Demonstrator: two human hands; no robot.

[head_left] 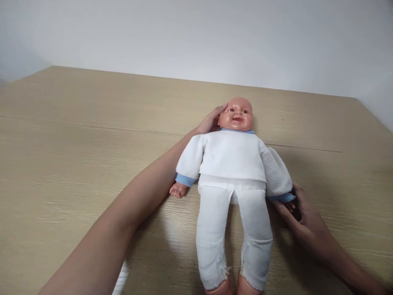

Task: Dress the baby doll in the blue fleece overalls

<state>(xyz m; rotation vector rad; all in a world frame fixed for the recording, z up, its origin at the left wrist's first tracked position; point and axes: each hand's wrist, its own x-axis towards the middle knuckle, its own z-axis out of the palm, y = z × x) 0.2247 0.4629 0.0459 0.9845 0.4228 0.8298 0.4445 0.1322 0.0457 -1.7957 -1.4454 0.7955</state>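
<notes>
A bald baby doll [233,159] lies on its back on the table, its head toward the far side. It wears a white fleece top with blue collar and cuffs, and white trousers with frayed hems. My left hand [211,120] cups the side of the doll's head, thumb or a finger along its temple and the rest hidden under it. Around the doll's arm at the blue cuff, on the right, my right hand [299,213] is closed, with the small doll hand partly showing between my fingers. The doll's feet are cut off by the lower picture edge.
The wooden table [76,164] has a thin seam [123,128] running across it behind the doll's shoulders. A pale wall [196,41] rises beyond the table's far edge. Part of a whitish thing [121,280] shows below my left forearm.
</notes>
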